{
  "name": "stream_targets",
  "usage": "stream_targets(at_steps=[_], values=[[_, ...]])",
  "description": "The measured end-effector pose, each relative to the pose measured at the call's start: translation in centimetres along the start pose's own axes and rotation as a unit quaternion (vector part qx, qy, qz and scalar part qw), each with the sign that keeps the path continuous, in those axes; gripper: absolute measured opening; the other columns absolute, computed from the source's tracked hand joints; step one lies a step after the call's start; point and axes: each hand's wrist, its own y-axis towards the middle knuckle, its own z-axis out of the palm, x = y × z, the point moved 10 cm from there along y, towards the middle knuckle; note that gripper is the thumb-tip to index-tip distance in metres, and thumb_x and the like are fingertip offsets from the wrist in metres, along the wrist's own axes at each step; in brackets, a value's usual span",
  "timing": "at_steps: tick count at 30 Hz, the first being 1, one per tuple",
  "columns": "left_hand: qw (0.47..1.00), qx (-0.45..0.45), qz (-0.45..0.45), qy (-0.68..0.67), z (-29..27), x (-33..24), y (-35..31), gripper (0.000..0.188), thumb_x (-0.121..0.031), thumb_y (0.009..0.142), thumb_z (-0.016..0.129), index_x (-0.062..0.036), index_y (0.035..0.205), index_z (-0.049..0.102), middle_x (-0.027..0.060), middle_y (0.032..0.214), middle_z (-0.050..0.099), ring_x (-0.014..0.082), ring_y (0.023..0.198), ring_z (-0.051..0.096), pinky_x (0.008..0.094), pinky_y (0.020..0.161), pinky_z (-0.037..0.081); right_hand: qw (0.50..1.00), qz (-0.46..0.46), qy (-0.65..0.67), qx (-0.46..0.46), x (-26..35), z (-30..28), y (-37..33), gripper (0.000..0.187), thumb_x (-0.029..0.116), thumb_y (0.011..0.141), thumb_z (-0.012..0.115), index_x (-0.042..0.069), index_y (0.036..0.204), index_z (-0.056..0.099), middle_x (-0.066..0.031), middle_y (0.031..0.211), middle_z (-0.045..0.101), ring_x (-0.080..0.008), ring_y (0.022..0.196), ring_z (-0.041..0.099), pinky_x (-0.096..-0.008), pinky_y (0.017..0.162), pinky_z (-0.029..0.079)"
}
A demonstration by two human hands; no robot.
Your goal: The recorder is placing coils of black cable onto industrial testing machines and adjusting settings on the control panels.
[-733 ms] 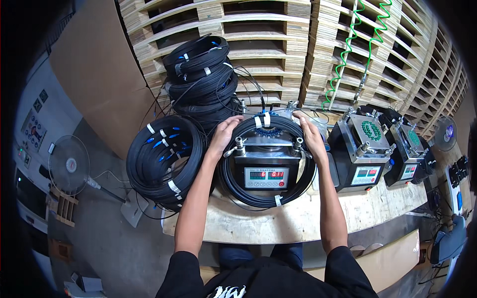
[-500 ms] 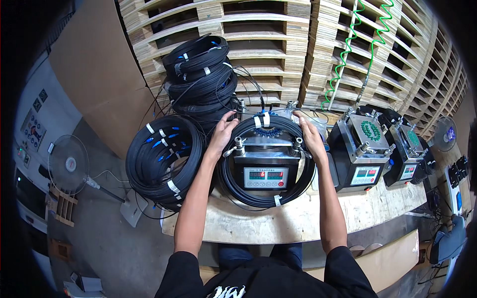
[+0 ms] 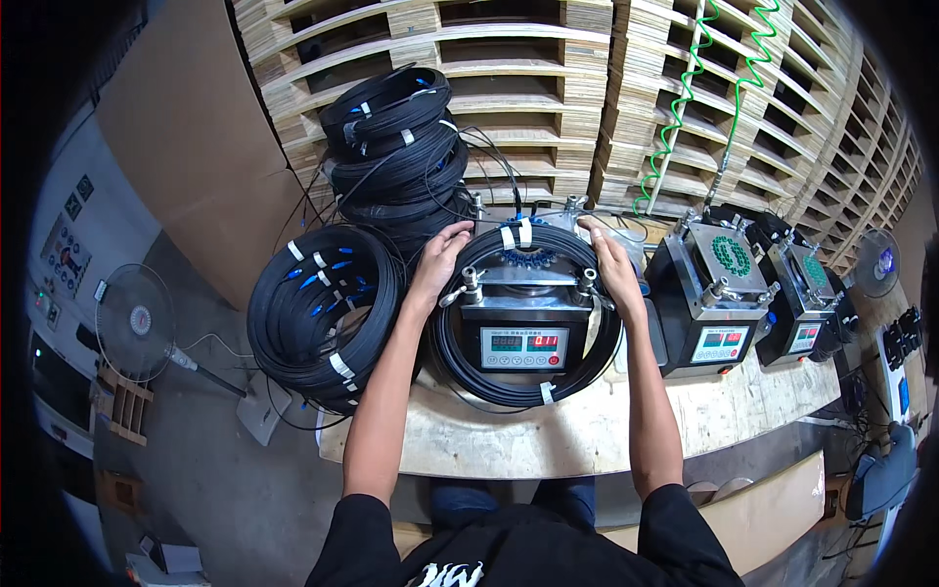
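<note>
A coil of black cable (image 3: 444,357) hangs around a polishing machine (image 3: 523,313), circling its front panel and leaning on its top. White ties bind the coil at top and bottom. My left hand (image 3: 439,266) holds the coil's upper left side, and my right hand (image 3: 613,269) holds its upper right side. The fingers of both curve behind the cable and are partly hidden. Between them, metal corner clamps and a ring of blue connectors (image 3: 528,258) show on the machine's top plate. Its panel has a lit digital display (image 3: 523,343).
To the left stand a stack of tied cable coils (image 3: 328,323) with blue connectors and a taller stack (image 3: 396,147) behind. Two similar machines (image 3: 709,293) (image 3: 802,293) with green connectors stand right on the wooden table (image 3: 469,440). Wooden pallets (image 3: 499,88) rise behind; a fan (image 3: 137,318) stands left.
The digits on the near machine's display have changed. Both hands and the coil stay almost where they were.
</note>
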Motion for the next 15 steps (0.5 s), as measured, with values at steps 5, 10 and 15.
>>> stream_targets(at_steps=[5,10,15], values=[[1.000,-0.009,0.002,0.004,-0.1,-0.1,0.0,0.036,-0.017,0.101,0.055,0.0014,0.132,0.060,0.0062,0.109,0.068,0.0105,0.101,0.063,0.0228,0.091,0.048,1.000,0.017,0.022,-0.005,-0.4,-0.1,-0.1,0.046,0.033,0.110,0.041,0.002,0.141,0.056,-0.0097,0.133,0.062,-0.0168,0.115,0.055,-0.0272,0.105,0.037],[0.999,-0.015,0.009,0.039,-0.3,0.0,0.0,0.035,-0.019,0.102,0.055,0.0015,0.129,0.063,0.0084,0.113,0.069,0.0125,0.107,0.063,0.0244,0.095,0.046,0.999,0.038,0.016,-0.013,-0.1,-0.2,-0.2,0.046,0.033,0.110,0.043,0.001,0.142,0.054,-0.0093,0.128,0.063,-0.0162,0.109,0.055,-0.0278,0.102,0.040],[0.999,0.005,0.013,0.050,-0.6,0.7,0.3,0.034,-0.021,0.102,0.054,0.0006,0.126,0.066,0.0075,0.113,0.069,0.0122,0.106,0.062,0.0237,0.096,0.045,0.999,-0.007,0.023,-0.027,0.8,-0.1,-0.2,0.047,0.033,0.109,0.044,-0.001,0.141,0.053,-0.0112,0.124,0.064,-0.0167,0.109,0.056,-0.0295,0.100,0.042]])
